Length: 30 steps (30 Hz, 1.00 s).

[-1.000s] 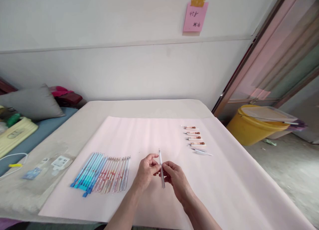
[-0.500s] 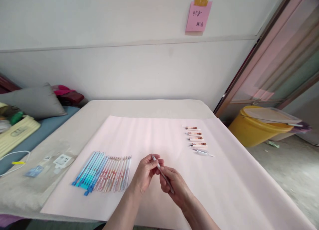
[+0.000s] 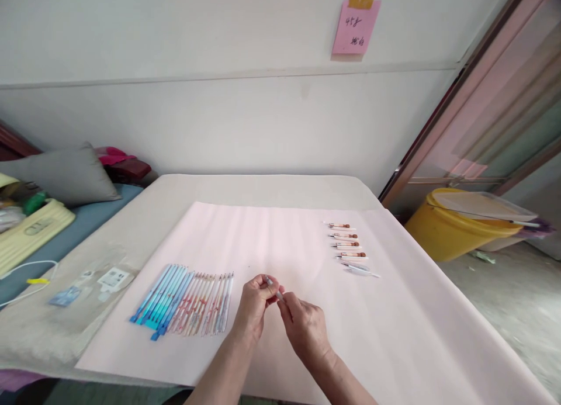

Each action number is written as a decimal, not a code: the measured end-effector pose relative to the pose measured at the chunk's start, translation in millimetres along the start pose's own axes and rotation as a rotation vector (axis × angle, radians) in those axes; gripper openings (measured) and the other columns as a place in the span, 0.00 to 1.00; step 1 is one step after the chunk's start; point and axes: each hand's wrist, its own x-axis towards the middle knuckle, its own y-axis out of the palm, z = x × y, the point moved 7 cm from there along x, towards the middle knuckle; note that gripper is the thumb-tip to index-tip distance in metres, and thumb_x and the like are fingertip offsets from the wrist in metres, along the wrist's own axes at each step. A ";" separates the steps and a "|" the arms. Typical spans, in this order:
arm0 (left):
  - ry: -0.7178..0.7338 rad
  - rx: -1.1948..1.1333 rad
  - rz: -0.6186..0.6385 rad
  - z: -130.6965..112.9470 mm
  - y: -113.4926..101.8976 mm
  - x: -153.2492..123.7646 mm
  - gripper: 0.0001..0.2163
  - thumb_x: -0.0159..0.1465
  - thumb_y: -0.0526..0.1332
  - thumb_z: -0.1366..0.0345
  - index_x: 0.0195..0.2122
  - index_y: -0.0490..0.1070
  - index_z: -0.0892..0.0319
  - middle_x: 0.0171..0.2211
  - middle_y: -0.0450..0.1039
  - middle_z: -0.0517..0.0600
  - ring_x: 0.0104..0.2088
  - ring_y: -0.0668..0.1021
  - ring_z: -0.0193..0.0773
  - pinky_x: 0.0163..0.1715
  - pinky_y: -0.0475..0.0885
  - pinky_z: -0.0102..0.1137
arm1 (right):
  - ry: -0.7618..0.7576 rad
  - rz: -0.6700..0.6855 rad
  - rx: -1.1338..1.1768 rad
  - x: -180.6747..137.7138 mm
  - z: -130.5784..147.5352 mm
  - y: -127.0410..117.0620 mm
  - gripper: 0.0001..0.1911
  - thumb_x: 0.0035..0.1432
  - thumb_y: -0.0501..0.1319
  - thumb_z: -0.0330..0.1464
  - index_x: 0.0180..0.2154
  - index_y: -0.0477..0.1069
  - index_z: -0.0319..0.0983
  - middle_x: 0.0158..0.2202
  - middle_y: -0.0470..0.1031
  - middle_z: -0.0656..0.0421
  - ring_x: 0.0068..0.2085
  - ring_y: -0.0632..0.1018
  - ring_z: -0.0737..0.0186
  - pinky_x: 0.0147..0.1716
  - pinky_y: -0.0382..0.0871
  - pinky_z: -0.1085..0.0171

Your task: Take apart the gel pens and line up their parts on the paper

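Both my hands meet over the front middle of the pink-white sheet [image 3: 272,241], closed around one slim white pen [image 3: 279,295]. My left hand [image 3: 254,303] pinches its tip end between thumb and fingers. Around the other end, my right hand [image 3: 307,329] is wrapped, and it hides most of the barrel. To the left lies a row of blue pens [image 3: 164,297], and beside them a row of pens with pinkish patterns [image 3: 204,305]. Several short pen parts with brown ends [image 3: 350,245] lie in a column at the right, with a clear-and-white piece [image 3: 360,269] below them.
A clear plastic bag [image 3: 94,288] with labels lies on the table cover at left. Beyond it are a grey cushion [image 3: 74,174] and a white cord [image 3: 55,270]. A yellow bin [image 3: 442,229] stands on the floor at right. A pink note [image 3: 357,28] is taped to the wall.
My right hand has turned over, its back now facing up, and covers more of the pen. My left hand keeps its pinch. The view has shifted slightly.
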 end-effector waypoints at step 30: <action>0.017 -0.012 -0.009 -6.0 -3.1 2.8 0.15 0.49 0.66 0.63 0.37 0.71 0.59 0.33 0.71 0.51 0.33 0.74 0.36 0.31 0.67 0.29 | 0.341 0.243 0.450 3.5 -23.5 12.0 0.16 0.55 0.53 0.37 0.19 0.60 0.38 0.13 0.59 0.66 0.18 0.58 0.73 0.18 0.50 0.71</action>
